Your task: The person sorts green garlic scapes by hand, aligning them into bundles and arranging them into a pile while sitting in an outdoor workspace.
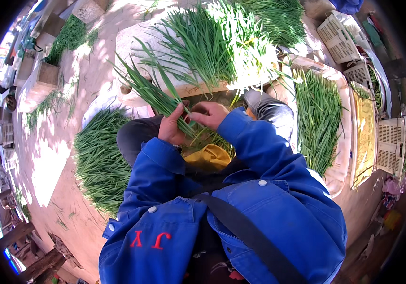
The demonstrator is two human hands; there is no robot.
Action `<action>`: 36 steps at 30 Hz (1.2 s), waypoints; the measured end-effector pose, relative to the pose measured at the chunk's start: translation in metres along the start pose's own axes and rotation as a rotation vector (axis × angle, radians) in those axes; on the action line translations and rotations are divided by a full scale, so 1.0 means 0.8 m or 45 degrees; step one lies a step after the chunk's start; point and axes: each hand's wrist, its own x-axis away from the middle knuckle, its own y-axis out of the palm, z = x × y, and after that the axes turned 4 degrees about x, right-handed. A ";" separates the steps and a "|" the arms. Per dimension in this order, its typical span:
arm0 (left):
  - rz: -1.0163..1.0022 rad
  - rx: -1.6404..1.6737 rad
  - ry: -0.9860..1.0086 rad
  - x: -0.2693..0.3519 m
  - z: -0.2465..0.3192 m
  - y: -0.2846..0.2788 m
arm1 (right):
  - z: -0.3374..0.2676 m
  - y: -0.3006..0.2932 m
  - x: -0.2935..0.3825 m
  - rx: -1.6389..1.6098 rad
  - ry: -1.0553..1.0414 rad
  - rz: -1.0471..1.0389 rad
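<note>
My left hand (172, 128) is closed around a small bundle of long green leafy stalks, likely garlic chives (153, 97). The leaves point up and to the left, and the cut ends come out below my fingers. My right hand (210, 115) is curled at the lower part of the bundle, thumb and fingertips against the stalks. Whether it pinches any of them is hidden. A small green band-like thing (192, 123) shows between the hands. Under them, loose leaf scraps and a yellow cloth or bag (208, 158) lie between my knees.
A pale foam block (135, 46) in front bears a pile of chives (203, 46). More chives (101, 159) lie at my left. At right, a plastic crate (344, 142) holds chives (318, 120); beyond are a yellow sack (364, 138) and slatted crates (337, 39). Foam boxes (39, 83) stand far left.
</note>
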 end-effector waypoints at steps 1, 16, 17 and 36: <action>0.004 0.044 0.003 0.000 -0.002 0.004 | -0.003 0.017 -0.003 0.095 -0.012 -0.060; -0.043 0.422 0.092 -0.014 0.030 -0.019 | 0.102 0.020 -0.070 -1.415 0.840 0.315; -0.026 0.381 0.062 -0.016 0.024 -0.021 | 0.100 0.020 -0.067 -1.492 0.843 0.267; 0.029 0.269 0.089 -0.015 0.054 0.020 | 0.054 -0.048 0.040 1.576 -0.108 -0.053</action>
